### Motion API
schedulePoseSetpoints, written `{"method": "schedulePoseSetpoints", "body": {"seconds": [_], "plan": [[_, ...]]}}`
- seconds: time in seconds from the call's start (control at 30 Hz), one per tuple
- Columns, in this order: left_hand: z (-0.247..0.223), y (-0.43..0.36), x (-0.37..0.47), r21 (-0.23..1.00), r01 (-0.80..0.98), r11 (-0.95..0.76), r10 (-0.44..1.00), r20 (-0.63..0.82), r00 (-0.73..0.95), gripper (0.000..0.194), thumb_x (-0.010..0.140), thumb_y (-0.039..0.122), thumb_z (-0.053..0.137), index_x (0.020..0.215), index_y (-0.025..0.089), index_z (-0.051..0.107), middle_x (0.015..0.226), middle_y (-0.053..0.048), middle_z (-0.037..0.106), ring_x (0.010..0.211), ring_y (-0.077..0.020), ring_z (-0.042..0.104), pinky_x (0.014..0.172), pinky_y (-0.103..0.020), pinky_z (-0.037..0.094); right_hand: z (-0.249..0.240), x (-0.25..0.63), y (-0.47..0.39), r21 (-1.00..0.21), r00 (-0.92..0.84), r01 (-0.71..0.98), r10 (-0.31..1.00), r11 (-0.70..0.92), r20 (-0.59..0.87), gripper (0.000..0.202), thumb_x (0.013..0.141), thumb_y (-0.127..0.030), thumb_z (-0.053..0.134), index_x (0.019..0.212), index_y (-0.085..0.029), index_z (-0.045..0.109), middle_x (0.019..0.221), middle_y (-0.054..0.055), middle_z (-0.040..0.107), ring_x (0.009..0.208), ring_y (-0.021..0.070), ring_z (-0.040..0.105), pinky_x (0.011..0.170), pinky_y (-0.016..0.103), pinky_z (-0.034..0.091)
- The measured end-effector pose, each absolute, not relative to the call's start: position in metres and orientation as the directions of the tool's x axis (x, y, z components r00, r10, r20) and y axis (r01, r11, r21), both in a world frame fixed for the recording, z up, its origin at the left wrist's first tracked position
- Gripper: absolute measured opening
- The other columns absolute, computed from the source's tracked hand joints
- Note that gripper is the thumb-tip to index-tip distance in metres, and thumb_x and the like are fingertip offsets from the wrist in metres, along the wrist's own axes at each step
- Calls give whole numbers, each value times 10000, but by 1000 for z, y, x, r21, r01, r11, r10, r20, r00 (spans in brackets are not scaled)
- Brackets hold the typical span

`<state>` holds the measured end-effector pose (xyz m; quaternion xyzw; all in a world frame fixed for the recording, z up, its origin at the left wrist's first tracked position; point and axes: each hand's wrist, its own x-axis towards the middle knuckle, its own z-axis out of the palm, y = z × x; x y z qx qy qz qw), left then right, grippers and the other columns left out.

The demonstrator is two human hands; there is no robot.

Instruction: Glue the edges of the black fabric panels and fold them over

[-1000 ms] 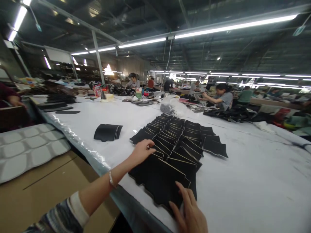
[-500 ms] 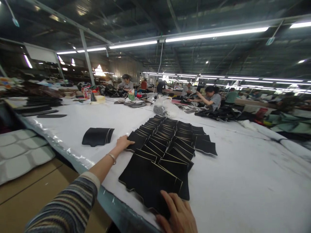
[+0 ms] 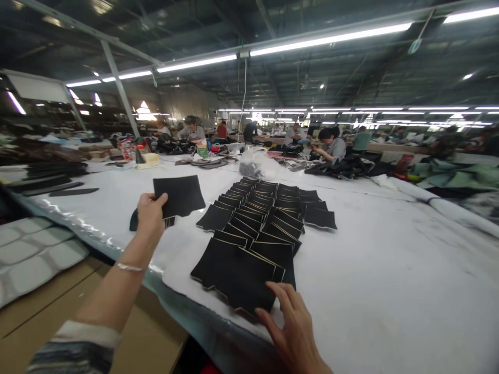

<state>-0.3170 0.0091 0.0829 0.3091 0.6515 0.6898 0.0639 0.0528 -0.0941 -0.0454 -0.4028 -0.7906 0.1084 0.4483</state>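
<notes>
Panel (image 3: 181,196) in left hand (image 3: 152,215), distant box (image 3: 202,149) too blurred to read

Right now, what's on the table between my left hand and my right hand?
In the head view, white tabletop lies nearer your left hand, then the front end of the overlapping black pieces, reaching to your right hand.

Strip lights (image 3: 331,39) run beneath dark roof (image 3: 187,31); pale post (image 3: 120,88) left, bright window (image 3: 144,111) beyond; white worktop (image 3: 390,291) spreads across foreground.
</notes>
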Motion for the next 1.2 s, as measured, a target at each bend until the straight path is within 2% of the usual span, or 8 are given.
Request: {"method": "schedulePoseSetpoints", "body": {"seconds": [0.1, 0.23, 0.4, 0.53, 0.67, 0.83, 1.0, 1.2], "plan": [[100, -45, -272, 952, 65, -298, 705, 266, -658, 260, 683, 255, 664, 894, 210, 520, 760, 29, 606, 669, -142, 595, 616, -247, 506, -36, 54, -95, -702, -179, 390, 796, 597, 578, 382, 879, -352, 621, 1236, -247, 536, 1015, 65, 615, 713, 178, 570, 669, 324, 516], [67, -123, -184, 992, -122, -22, 974, -7, -227, 309, 717, 355, 735, 960, 237, 586, 887, -9, 666, 783, -186, 628, 721, -302, 536, -9, 60, -105, -912, -198, 70, 902, 405, 385, 551, 841, -466, 629, 1321, -248, 470, 1058, 49, 614, 688, 147, 530, 641, 290, 479], [0, -185, -128, 938, -189, 289, 949, -255, 185, 288, 767, 404, 712, 968, 243, 586, 984, -26, 648, 932, -206, 602, 830, -317, 502, 10, 87, -136, -996, -416, 72, 909, 48, 14, 222, 845, -402, 655, 868, -182, 640, 768, 1, 609, 704, 147, 537, 634, 252, 421], [-10, -204, -130, 918, -3, 396, 838, -360, 410, 299, 766, 419, 713, 911, 191, 585, 853, -7, 605, 834, -171, 563, 721, -253, 456, 0, 109, -164, -977, -539, 206, 828, -49, -155, 157, 867, -337, 648, 873, -180, 646, 785, -9, 622, 727, 147, 550, 648, 244, 415], [-5, -193, -133, 892, 285, 352, 781, -448, 436, 350, 847, 485, 570, 839, 141, 633, 771, -1, 575, 737, -139, 503, 646, -225, 397, -15, 114, -174, -956, -617, 289, 772, 44, -151, 88, 892, -262, 628, 923, -188, 663, 872, -1, 669, 809, 157, 596, 726, 247, 439], [2, -168, -129, 850, 484, 208, 723, -467, 509, 281, 795, 380, 580, 715, 120, 651, 649, 17, 538, 660, -116, 460, 602, -209, 348, -17, 108, -169, -884, -672, 384, 738, 268, -68, 75, 913, -229, 616, 971, -206, 658, 948, 6, 696, 853, 163, 627, 772, 254, 442], [-1, -150, -132, 843, 506, 183, 596, -504, 625, 213, 760, 302, 584, 754, 123, 699, 615, 25, 557, 573, -89, 444, 535, -196, 321, -17, 104, -168, -783, -742, 413, 671, 464, 6, 106, 945, -239, 575, 1018, -196, 638, 976, 38, 695, 858, 176, 638, 759, 265, 448], [-12, -150, -131, 827, 438, 352, 544, -561, 624, 142, 679, 236, 589, 695, 127, 680, 531, 30, 540, 495, -89, 462, 507, -199, 362, -16, 103, -173, -628, -753, 460, 650, 627, 98, 185, 944, -261, 577, 1117, -197, 596, 1038, 76, 651, 921, 213, 596, 797, 331, 433]]}}
